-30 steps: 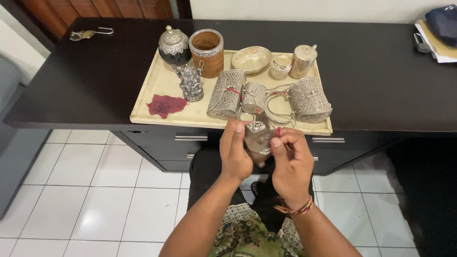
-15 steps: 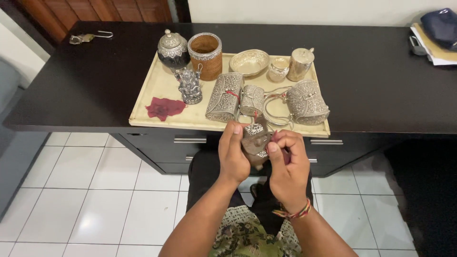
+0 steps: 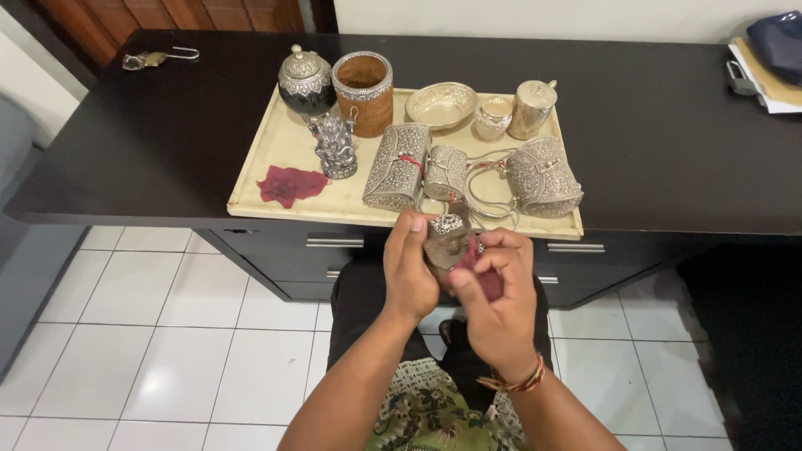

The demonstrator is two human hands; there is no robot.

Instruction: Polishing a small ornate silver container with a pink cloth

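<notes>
While held up just in front of the table [image 3: 167, 125] edge, small silver ornate piece [image 3: 445, 238] sits clamped in the left hand [image 3: 409, 271], fingers wrapped round its side. Right hand [image 3: 494, 292] pinched on a dark red cloth [image 3: 476, 267], pressed against the piece; looks like a lidded little pot, but hard to tell with both hands covering most of it.

Behind, on the dark table, a cream tray [image 3: 276, 159] loaded up:
- black pot with silver lid [image 3: 306, 82] at the back left corner
- woven brown cylinder cup [image 3: 362, 90] right beside it, open top, nothing seen inside
- shallow silver bowl [image 3: 441, 103], looks bare inside
- small silver cup [image 3: 493, 117] and silver lidded jar [image 3: 532, 108] next along the back row
- silver figurine [image 3: 336, 146] standing upright in front of the cup
- second red cloth [image 3: 289, 184] lying flat near the front left
- three silver embossed clutch purses [image 3: 399, 167] along the front, all shut, chain handles tangled between two of them

Off the tray, padlock with keys [image 3: 150, 58] at the far left of the table.
</notes>
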